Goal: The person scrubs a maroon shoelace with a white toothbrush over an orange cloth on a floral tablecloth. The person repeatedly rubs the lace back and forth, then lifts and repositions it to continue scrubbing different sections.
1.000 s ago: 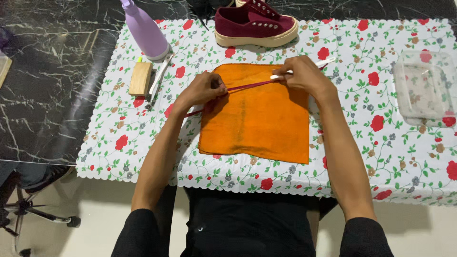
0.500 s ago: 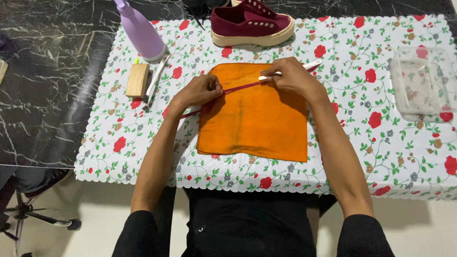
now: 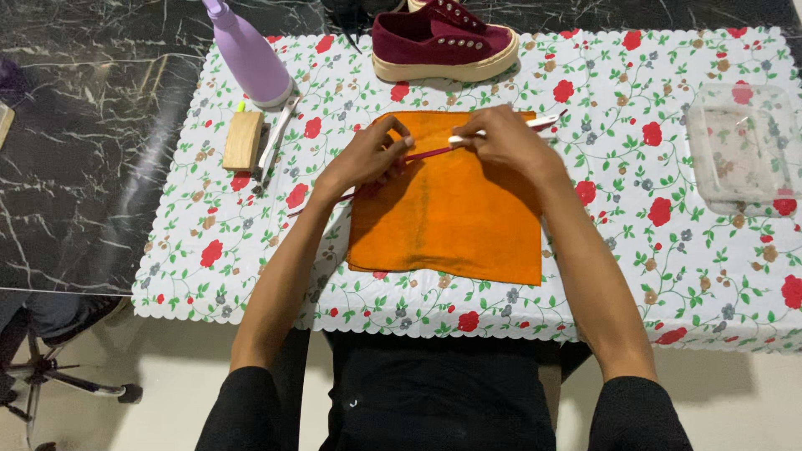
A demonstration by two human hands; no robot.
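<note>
Both hands pinch one dark red shoelace [image 3: 424, 154] stretched between them, over the top edge of an orange cloth [image 3: 447, 217]. Left hand [image 3: 368, 156]: grip narrow, fingertips closed on the lace, whose loose end trails down-left past the wrist onto the tablecloth. Right hand [image 3: 503, 139]: grip narrow too, thumb and forefinger closed on the lace near its white tip, knuckles toward the camera. A pale slim stick-like thing [image 3: 541, 124] pokes out to the right from behind the right hand; cannot tell whether the hand holds it. The orange cloth lies flat, roughly square, on a white tablecloth [image 3: 635, 276] printed with red flowers and scalloped at its edge, spread over a dark marbled table [image 3: 75, 167]. Beyond the hands, a maroon sneaker [image 3: 443, 42] with a cream sole, eyelets without lace, stands well apart from the cloth. Far left: a lilac bottle [image 3: 249, 57], a small wooden block [image 3: 243, 140], a slim metal tool [image 3: 276, 138] just beside it. Far right: a clear plastic container [image 3: 743, 142]. Black sleeves at the bottom edge.
</note>
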